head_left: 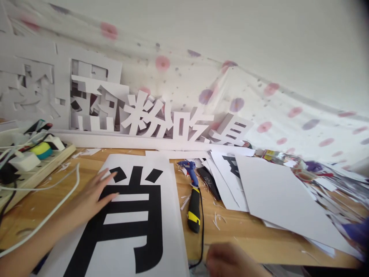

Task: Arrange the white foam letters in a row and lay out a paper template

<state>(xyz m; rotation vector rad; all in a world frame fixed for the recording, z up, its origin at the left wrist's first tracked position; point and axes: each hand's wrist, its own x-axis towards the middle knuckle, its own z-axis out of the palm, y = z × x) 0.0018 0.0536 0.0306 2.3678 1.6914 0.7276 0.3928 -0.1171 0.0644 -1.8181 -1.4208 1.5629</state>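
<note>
My left hand (93,196) reaches over the left side of a white sheet (170,254) printed with a large black Chinese character (152,227). Its fingers are spread, with nothing held; whether they touch the sheet is hard to tell. At the table's front edge, right of the sheet, my right hand (230,259) is blurred by motion. Its fingers look curled, and I cannot make out anything in them. Between sheet and paper stack lie a blue glue gun (189,171) with a black cord and a black-and-yellow tool handle (194,211).
White cut-out foam characters (141,115) stand along the back. A power strip with plugs and white cables (25,161) lies at left. On the right are a stack of white boards (282,196), paper scraps (346,192) and a black case (210,181).
</note>
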